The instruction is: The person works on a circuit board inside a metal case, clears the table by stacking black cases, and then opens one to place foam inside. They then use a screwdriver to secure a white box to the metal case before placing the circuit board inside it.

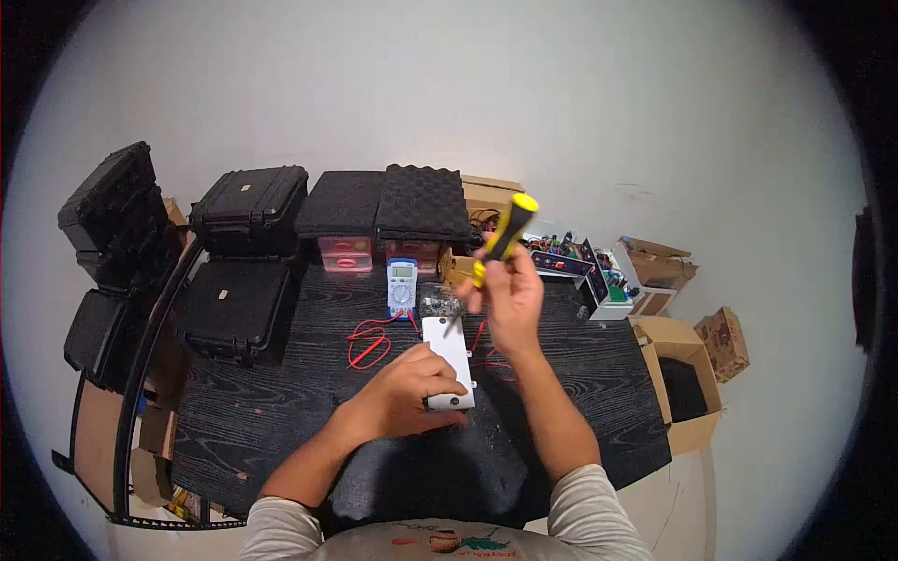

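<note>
A yellow-and-black screwdriver (pixel 511 229) is in my right hand (pixel 513 304), gripped by the fingers with the handle pointing up. Its shaft slants down to the left, the tip close over the upper end of a flat white box (pixel 446 348). Dark round spots mark both ends of that box's face. My left hand (pixel 410 388) grips the box at its lower left side, fingers lying across the face. Just beyond the box is a small clear plastic bag (pixel 440 301). Behind stands a blue-and-white multimeter (pixel 402 288) with red leads (pixel 370 348) trailing to the left.
Black hard cases (pixel 238 299) are stacked at the left of the dark wood-grain table (pixel 318 374). Foam sheets (pixel 423 201) top small drawer units (pixel 346 254) at the back. Opened equipment with circuit boards (pixel 561 248) sits back right; an open cardboard box (pixel 692 402) stands beyond the right edge.
</note>
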Action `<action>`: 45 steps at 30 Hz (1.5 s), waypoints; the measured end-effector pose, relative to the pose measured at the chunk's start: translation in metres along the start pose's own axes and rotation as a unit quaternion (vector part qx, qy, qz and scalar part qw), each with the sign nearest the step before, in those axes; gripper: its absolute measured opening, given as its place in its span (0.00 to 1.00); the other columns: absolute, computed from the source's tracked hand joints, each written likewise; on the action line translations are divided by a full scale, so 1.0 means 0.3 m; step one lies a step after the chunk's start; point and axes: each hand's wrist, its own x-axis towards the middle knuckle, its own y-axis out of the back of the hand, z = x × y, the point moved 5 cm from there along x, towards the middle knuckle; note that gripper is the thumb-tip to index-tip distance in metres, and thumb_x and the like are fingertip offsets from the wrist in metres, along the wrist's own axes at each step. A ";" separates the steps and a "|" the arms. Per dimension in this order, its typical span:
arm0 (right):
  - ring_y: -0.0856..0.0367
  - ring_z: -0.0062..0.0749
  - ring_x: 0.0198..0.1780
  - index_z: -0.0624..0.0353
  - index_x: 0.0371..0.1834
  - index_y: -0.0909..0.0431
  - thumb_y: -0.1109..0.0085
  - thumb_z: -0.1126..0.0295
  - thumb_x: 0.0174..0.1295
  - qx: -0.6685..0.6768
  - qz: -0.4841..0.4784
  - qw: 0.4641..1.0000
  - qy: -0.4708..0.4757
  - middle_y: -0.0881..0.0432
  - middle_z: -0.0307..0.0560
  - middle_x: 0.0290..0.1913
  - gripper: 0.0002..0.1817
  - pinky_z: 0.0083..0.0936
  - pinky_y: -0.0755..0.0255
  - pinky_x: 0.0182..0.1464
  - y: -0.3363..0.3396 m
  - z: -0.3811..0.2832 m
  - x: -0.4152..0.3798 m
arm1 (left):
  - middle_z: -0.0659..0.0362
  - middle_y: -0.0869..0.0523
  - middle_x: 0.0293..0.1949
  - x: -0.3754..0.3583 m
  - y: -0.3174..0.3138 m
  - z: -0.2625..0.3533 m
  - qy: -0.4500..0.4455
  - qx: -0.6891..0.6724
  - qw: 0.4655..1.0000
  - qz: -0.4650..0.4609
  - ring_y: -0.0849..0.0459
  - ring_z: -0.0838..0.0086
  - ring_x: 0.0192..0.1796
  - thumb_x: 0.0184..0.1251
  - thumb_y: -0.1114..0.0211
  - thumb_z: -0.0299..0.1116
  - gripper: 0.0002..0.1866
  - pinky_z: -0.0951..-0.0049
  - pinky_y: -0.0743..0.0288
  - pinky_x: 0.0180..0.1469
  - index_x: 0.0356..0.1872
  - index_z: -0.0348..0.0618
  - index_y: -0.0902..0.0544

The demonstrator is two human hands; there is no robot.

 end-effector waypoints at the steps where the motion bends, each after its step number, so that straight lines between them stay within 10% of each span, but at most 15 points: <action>1: 0.13 0.27 0.34 0.66 0.71 0.32 0.45 0.66 0.82 0.034 0.013 0.999 -0.003 0.18 0.47 0.54 0.21 0.16 0.25 0.25 0.017 -0.014 -0.026 | 0.62 0.10 0.41 -0.009 0.000 -0.002 0.007 -0.006 1.000 0.013 0.12 0.65 0.49 0.54 0.15 0.38 0.16 0.52 0.20 0.61 0.42 0.48 0.09; 10: 0.14 0.35 0.27 0.66 0.70 0.34 0.42 0.61 0.80 0.097 -0.032 0.995 -0.009 0.21 0.53 0.54 0.25 0.15 0.29 0.19 0.014 -0.127 -0.229 | 0.65 0.13 0.61 -0.188 -0.156 -0.070 -0.128 0.092 0.976 0.149 0.15 0.70 0.65 0.54 0.15 0.41 0.21 0.39 0.21 0.70 0.50 0.56 0.10; 45: 0.10 0.42 0.40 0.60 0.79 0.39 0.34 0.58 0.75 0.093 -0.157 0.979 -0.092 0.17 0.58 0.53 0.36 0.18 0.22 0.26 0.003 -0.104 -0.231 | 0.64 0.19 0.60 -0.204 -0.202 -0.073 -0.097 0.143 0.976 0.133 0.19 0.71 0.67 0.59 0.19 0.34 0.22 0.39 0.23 0.72 0.57 0.58 0.12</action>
